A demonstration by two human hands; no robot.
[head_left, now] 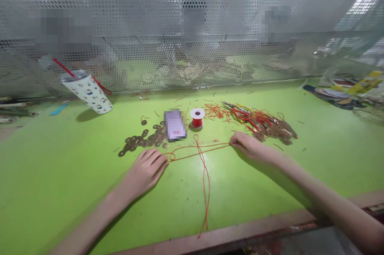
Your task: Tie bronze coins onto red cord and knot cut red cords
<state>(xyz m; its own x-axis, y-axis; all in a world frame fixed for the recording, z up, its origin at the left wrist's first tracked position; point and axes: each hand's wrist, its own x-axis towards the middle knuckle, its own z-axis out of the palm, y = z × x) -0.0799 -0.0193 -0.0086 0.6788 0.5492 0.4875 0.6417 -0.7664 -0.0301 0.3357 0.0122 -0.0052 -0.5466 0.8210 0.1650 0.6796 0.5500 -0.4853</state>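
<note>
A thin red cord (198, 152) lies stretched across the green table (60, 175) between my two hands. My left hand (146, 170) lies palm down, fingers flat, pressing the looped left end of the cord. My right hand (249, 146) pinches the cord's right end, fingers closed. Two long strands (205, 191) of the cord trail toward the table's front edge. A small spool of red cord (197, 118) stands just behind. Loose bronze coins (144, 139) with holes lie behind my left hand.
A pile of coins tied with red cord (270, 125) and scissors (237, 109) lie behind my right hand. A patterned cup with a red straw (87, 91) stands at the back left. A phone (175, 125) lies by the spool. A perforated metal screen (192, 27) closes the back.
</note>
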